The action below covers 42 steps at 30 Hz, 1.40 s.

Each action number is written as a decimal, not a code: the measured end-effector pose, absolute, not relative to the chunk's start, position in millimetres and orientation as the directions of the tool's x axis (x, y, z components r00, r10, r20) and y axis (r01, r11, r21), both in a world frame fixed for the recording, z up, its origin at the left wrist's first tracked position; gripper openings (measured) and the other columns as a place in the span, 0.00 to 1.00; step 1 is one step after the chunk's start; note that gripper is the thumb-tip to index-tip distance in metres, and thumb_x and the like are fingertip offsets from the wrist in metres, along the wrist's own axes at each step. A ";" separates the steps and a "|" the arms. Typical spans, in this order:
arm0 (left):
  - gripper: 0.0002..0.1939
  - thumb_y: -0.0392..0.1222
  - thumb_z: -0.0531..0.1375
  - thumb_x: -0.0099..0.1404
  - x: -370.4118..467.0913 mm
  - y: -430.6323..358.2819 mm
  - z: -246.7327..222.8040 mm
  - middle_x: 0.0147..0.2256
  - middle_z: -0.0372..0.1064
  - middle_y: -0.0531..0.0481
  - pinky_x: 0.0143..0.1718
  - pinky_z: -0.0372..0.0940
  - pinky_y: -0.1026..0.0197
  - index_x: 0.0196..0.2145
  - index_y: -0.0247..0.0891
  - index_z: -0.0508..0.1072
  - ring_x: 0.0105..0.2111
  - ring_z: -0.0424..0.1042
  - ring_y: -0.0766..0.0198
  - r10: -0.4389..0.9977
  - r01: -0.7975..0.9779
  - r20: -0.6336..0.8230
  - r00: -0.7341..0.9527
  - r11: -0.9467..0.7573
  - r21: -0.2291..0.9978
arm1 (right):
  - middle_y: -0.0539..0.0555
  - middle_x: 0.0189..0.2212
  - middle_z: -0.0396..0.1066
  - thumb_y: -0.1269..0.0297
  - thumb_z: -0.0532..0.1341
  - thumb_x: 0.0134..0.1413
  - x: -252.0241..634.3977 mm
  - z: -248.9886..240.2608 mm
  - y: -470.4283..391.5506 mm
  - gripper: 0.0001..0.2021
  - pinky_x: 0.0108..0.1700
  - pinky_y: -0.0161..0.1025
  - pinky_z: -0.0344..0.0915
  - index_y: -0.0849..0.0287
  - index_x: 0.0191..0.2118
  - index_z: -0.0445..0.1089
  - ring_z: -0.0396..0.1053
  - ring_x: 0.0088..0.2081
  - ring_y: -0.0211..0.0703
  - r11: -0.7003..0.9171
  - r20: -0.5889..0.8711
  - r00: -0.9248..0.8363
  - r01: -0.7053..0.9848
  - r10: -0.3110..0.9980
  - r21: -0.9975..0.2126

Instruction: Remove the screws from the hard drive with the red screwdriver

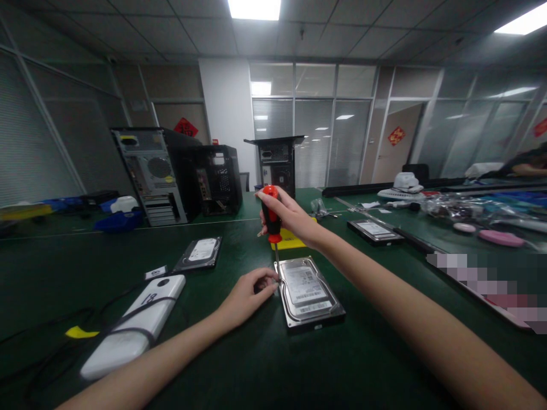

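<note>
So I'm in a big office-type room, panel ceiling with bright lights, glass partitions along the far side and red diamond-shaped decorations on the doors. My table is dark green and takes up most of the near area. Three computer towers stand at the far left to far middle, while the right side is pretty messy, with a heap of clear plastic and some pink bits.

Near left there's a long white device marked 18, with a dark cable across it. The main hard drive lies flat, label up, in the middle of the table right in front of me. Its long axis runs far to near, with the near end swung right. Two other drives sit farther off, one left, one right.

The screwdriver is nearly upright, red-and-black handle up, shaft pointing down to the main drive's left edge, top leaning a touch left. My right grip is wrapped around that handle. My left grip has its fingers curled in beside the shaft's lower end; can't tell if they're pinching anything.
</note>
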State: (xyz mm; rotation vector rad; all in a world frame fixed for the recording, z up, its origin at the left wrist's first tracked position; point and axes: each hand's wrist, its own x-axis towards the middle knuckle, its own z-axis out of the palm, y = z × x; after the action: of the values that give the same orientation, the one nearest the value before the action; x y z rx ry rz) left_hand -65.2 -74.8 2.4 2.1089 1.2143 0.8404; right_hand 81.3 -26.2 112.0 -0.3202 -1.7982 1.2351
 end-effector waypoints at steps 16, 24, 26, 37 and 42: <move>0.11 0.42 0.54 0.62 -64.8 -74.8 2.4 0.30 0.66 0.51 0.33 0.60 0.64 0.40 0.36 0.70 0.31 0.64 0.63 0.893 0.558 0.239 0.381 -0.428 0.711 | 0.48 0.26 0.68 0.54 0.61 0.50 83.4 117.4 -30.9 0.17 0.28 0.34 0.67 0.56 0.36 0.52 0.68 0.24 0.34 0.503 0.522 -0.606 -0.221 0.600 -0.835; 0.11 0.42 0.54 0.62 -65.9 -74.3 1.5 0.29 0.66 0.52 0.33 0.60 0.63 0.40 0.37 0.71 0.31 0.65 0.63 0.884 0.532 0.254 0.393 -0.444 0.721 | 0.45 0.22 0.65 0.52 0.62 0.48 82.1 111.2 -26.2 0.20 0.26 0.36 0.66 0.55 0.38 0.50 0.65 0.22 0.35 0.505 0.531 -0.560 -0.218 0.636 -0.835; 0.11 0.42 0.54 0.62 -65.9 -74.9 1.9 0.29 0.66 0.52 0.33 0.60 0.63 0.39 0.36 0.70 0.31 0.65 0.63 0.885 0.533 0.251 0.392 -0.440 0.723 | 0.45 0.22 0.63 0.52 0.61 0.48 82.7 111.7 -26.5 0.19 0.26 0.36 0.65 0.55 0.38 0.52 0.64 0.21 0.34 0.502 0.539 -0.558 -0.237 0.631 -0.832; 0.10 0.41 0.54 0.62 -65.7 -74.3 1.0 0.29 0.65 0.52 0.33 0.59 0.64 0.40 0.36 0.70 0.31 0.64 0.63 0.883 0.523 0.259 0.391 -0.444 0.728 | 0.48 0.25 0.63 0.52 0.57 0.53 81.6 114.8 -30.4 0.14 0.29 0.36 0.67 0.58 0.33 0.60 0.66 0.24 0.34 0.478 0.559 -0.572 -0.304 0.601 -0.824; 0.11 0.42 0.54 0.62 -64.8 -74.0 1.4 0.30 0.66 0.52 0.34 0.59 0.64 0.40 0.35 0.71 0.31 0.65 0.63 0.887 0.535 0.254 0.385 -0.439 0.721 | 0.48 0.26 0.66 0.54 0.60 0.50 81.1 114.9 -35.1 0.16 0.27 0.36 0.67 0.57 0.34 0.53 0.68 0.23 0.35 0.501 0.562 -0.601 -0.288 0.569 -0.816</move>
State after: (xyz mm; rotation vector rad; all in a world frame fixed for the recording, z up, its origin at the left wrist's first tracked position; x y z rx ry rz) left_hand -64.8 -74.0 1.4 2.1122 1.2167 0.8608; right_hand 81.1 -35.1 114.9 -0.2334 -1.8612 1.2200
